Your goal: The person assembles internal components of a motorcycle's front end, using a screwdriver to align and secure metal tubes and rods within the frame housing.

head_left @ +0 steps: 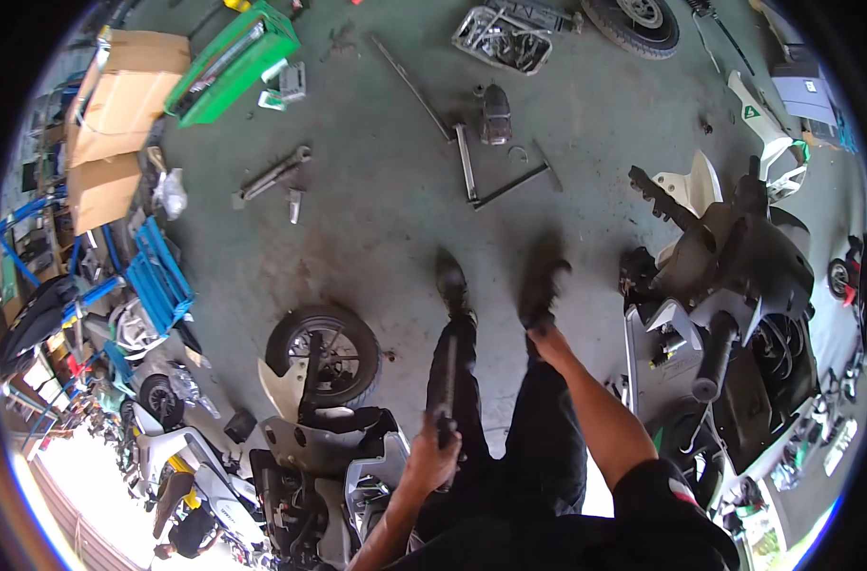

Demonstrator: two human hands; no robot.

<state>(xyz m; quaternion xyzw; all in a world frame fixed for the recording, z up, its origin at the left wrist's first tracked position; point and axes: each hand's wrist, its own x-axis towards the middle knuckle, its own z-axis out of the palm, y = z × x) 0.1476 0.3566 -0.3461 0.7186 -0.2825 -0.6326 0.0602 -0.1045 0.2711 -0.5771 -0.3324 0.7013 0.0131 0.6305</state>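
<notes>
I stand on a stained grey concrete floor (376, 190), looking down past my black trousers to my two dark shoes (495, 285). My left hand (431, 459) is clenched in a fist around the lower end of a long, slim, dark rod (446, 390), smooth and matt like a metal bar or tool handle, which points up and away from me along my left leg. My right hand (550, 344) hangs at the end of my bare forearm near my right shoe; it is blurred, and I cannot tell whether it is open or closed or whether it touches anything. To my left stands a white scooter (310, 457) with glossy plastic panels, its round black rubber front tyre (324, 354) on a spoked wheel facing the floor ahead. To my right is a partly stripped scooter (728, 314), grey and white, with a ribbed black handlebar grip (714, 362). Farther off lie a long green crate (232, 63), flat brown cardboard (119, 105), a wire basket (502, 40), and thin metal bars (490, 176) scattered on the concrete.
</notes>
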